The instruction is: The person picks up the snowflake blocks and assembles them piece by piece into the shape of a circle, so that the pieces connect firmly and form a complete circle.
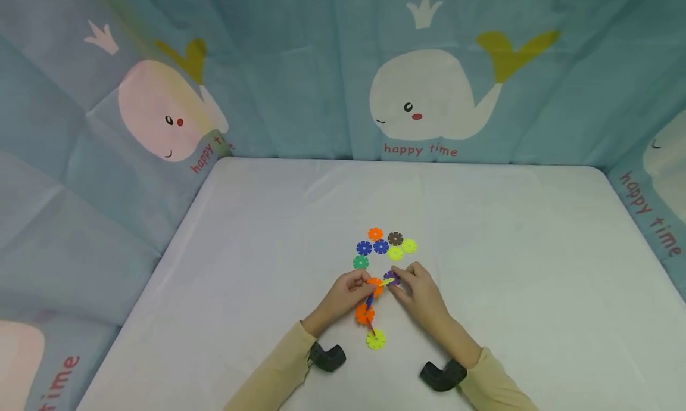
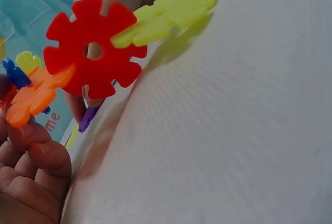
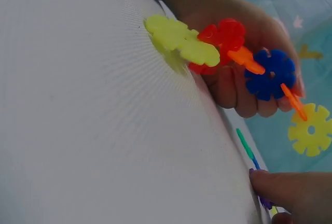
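A chain (image 1: 365, 314) of smooth, notched plastic discs is held over the faintly creased white cloth (image 1: 268, 250), one orange disc (image 1: 377, 288) pinched by the left hand (image 1: 345, 295). Just beside, a purple disc (image 1: 396, 276) is pinched by the right hand (image 1: 424, 293). Beyond, flat loose discs (image 1: 364, 248) are grouped.

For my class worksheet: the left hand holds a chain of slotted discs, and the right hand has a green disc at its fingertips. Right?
Not quite: the head view shows a purple slotted disc at the fingertips of the right hand, not green. The left hand does hold the chain.
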`<state>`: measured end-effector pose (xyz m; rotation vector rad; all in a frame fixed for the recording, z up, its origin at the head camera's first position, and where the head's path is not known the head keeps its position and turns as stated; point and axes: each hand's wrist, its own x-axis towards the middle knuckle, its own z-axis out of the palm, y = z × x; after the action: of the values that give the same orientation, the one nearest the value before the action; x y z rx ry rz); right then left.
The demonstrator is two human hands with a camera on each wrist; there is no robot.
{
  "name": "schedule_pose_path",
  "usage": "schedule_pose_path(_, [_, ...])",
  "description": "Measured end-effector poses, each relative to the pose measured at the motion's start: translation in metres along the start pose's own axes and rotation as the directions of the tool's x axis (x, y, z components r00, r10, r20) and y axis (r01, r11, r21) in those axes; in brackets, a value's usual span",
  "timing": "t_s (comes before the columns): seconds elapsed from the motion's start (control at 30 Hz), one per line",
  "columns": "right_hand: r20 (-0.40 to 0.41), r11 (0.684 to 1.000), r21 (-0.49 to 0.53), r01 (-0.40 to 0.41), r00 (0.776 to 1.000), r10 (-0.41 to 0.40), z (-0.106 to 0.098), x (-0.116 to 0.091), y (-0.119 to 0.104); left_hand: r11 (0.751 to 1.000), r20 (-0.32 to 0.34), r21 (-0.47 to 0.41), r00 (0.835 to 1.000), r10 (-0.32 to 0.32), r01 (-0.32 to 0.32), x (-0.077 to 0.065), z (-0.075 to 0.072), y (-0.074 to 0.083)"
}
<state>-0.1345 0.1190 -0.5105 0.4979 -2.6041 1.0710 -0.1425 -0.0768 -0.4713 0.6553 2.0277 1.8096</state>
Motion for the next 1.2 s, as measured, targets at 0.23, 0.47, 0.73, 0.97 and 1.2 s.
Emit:
schedule_pose_path(0.23, [-0.003, 0.962, 0.214, -0.167, 0.985, 0.172, -0.008, 0.001, 0.002, 0.999, -0.023, 0.023, 0.999, -0.022, 0.022, 0.002, 0.0, -0.002])
schedule_pose_path(0.47, [0.094, 0.662, 0.692, -0.288, 0.945, 0.313, -0.021, -0.002, 0.01, 0.998, -0.039, 0.031, 0.998, -0.048, 0.049, 0.001, -0.001, -0.003])
schedule_pose_path(0.73, [0.084, 0.536, 0.827, -0.169, 0.98, 0.179, -0.023, -0.004, 0.007, 0.998, -0.023, 0.021, 0.998, -0.061, 0.062, 0.002, 0.001, -0.004])
schedule_pose_path(0.97, [0.096, 0.543, 0.818, -0.191, 0.975, 0.199, -0.022, -0.004, 0.008, 0.997, -0.026, 0.032, 0.997, -0.07, 0.071, 0.003, 0.001, 0.0])
schedule_pose_path(1.2, [0.121, 0.528, 0.821, -0.218, 0.97, 0.212, -0.023, -0.003, 0.009, 0.995, -0.037, 0.063, 0.997, -0.069, 0.072, 0.002, 0.001, 0.005])
